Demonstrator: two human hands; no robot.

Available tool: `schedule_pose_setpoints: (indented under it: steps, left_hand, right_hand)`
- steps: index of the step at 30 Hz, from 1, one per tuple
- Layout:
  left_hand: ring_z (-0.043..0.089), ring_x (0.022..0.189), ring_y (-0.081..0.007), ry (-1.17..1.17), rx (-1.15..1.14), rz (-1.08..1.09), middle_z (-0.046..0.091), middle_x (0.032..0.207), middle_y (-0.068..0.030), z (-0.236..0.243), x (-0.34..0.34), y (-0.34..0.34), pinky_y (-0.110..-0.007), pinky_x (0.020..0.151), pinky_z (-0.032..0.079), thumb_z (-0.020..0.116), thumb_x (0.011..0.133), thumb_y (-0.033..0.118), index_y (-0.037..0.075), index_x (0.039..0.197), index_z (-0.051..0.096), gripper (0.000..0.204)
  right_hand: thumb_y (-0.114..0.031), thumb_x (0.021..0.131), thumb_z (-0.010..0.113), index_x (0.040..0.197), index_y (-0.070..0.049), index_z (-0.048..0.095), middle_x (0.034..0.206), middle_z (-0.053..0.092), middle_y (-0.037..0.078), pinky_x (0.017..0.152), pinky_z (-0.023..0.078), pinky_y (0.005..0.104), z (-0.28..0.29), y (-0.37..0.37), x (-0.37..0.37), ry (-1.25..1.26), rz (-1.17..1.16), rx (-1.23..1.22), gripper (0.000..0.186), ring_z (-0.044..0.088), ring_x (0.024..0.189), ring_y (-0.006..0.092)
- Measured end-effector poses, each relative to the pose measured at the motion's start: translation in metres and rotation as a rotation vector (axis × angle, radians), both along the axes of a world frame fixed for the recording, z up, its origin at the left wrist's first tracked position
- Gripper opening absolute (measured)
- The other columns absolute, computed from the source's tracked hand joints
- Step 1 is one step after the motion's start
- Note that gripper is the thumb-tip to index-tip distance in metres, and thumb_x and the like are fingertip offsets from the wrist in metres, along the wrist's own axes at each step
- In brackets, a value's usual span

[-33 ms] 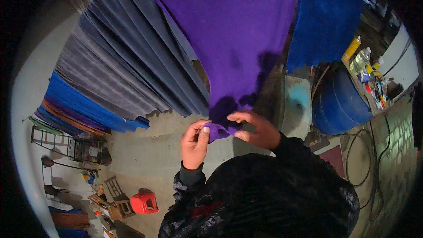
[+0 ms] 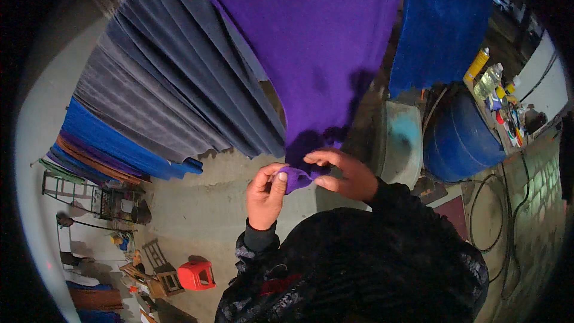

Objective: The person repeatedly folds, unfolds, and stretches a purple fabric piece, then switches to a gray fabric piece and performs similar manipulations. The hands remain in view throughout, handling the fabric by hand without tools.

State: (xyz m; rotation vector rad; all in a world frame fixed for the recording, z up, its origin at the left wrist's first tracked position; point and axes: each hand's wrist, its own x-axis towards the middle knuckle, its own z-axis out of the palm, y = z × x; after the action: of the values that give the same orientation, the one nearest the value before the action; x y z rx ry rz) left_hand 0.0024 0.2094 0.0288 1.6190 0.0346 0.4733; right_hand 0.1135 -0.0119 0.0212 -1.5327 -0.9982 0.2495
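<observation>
A long purple cloth (image 2: 317,42) hangs before me, its lower end bunched at my hands. My left hand (image 2: 268,194) pinches that folded end, thumb on top. Just to its right, my right hand (image 2: 344,176) has its index finger and thumb apart, curved around the bunched fabric, with the thumb tip touching it. Whether fingers behind the fabric grip it is hidden. Dark shadows of the hands fall on the cloth.
Grey cloths (image 2: 173,66) and blue ones (image 2: 101,131) hang at left, another blue cloth (image 2: 442,24) at right. A blue barrel (image 2: 454,137), cluttered shelf (image 2: 508,131) and coiled hose (image 2: 487,233) are at right. A red stool (image 2: 194,275) and wooden chairs (image 2: 158,260) stand lower left.
My right hand has shifted slightly left and up at the bunched cloth. My left hand keeps its pinch in nearly the same place.
</observation>
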Motion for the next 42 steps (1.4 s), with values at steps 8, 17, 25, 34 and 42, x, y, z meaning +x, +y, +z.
schedule_pose_setpoints:
  steps: [8, 17, 25, 34, 42]
  left_hand:
    - [0.058, 0.087, -0.0047, -0.004, -0.047, -0.071, 0.068, 0.099, 0.0018, 0.006, -0.018, 0.002, -0.023, 0.077, 0.047, 0.068, 0.105, 0.009, 0.002, 0.118, 0.065, 0.015]
    - [0.058, 0.08, -0.0033, -0.009, -0.021, -0.053, 0.067, 0.091, 0.0029, 0.002, -0.016, 0.01, -0.022, 0.069, 0.047, 0.067, 0.105, 0.006, 0.001, 0.112, 0.064, 0.009]
    - [0.054, 0.077, -0.0024, -0.012, 0.029, -0.013, 0.064, 0.087, 0.0043, 0.005, -0.004, 0.014, -0.021, 0.066, 0.044, 0.066, 0.106, 0.009, 0.001, 0.109, 0.063, 0.009]
    - [0.051, 0.076, -0.0021, -0.004, 0.07, -0.033, 0.062, 0.086, 0.005, 0.0, 0.01, 0.013, -0.021, 0.065, 0.042, 0.066, 0.107, 0.01, 0.002, 0.11, 0.064, 0.009]
    - [0.052, 0.074, -0.0027, 0.054, 0.054, -0.083, 0.063, 0.082, 0.0051, -0.005, 0.018, 0.015, -0.022, 0.066, 0.044, 0.069, 0.106, 0.014, 0.002, 0.111, 0.066, 0.014]
  right_hand:
    - [-0.018, 0.097, 0.074, 0.123, -0.001, 0.067, 0.108, 0.071, 0.007, 0.09, 0.053, 0.0319, 0.018, 0.043, -0.017, 0.297, 0.134, 0.011, 0.032, 0.066, 0.101, 0.0134]
    - [-0.012, 0.097, 0.073, 0.098, -0.004, 0.067, 0.081, 0.064, -0.002, 0.069, 0.046, 0.0266, 0.029, 0.052, -0.023, 0.322, 0.001, 0.013, 0.011, 0.057, 0.078, 0.0055]
    - [-0.012, 0.098, 0.072, 0.101, -0.005, 0.064, 0.083, 0.059, -0.003, 0.068, 0.045, 0.0267, 0.033, 0.054, -0.009, 0.304, -0.04, -0.052, 0.011, 0.054, 0.077, 0.0055]
    - [-0.014, 0.103, 0.068, 0.105, -0.004, 0.065, 0.09, 0.06, -0.002, 0.076, 0.046, 0.0271, 0.024, 0.057, 0.001, 0.274, 0.111, -0.042, 0.011, 0.055, 0.086, 0.0073]
    - [-0.022, 0.104, 0.066, 0.105, -0.005, 0.068, 0.086, 0.062, 0.0, 0.076, 0.048, 0.0301, 0.018, 0.047, 0.021, 0.322, -0.106, -0.021, 0.018, 0.057, 0.084, 0.0085]
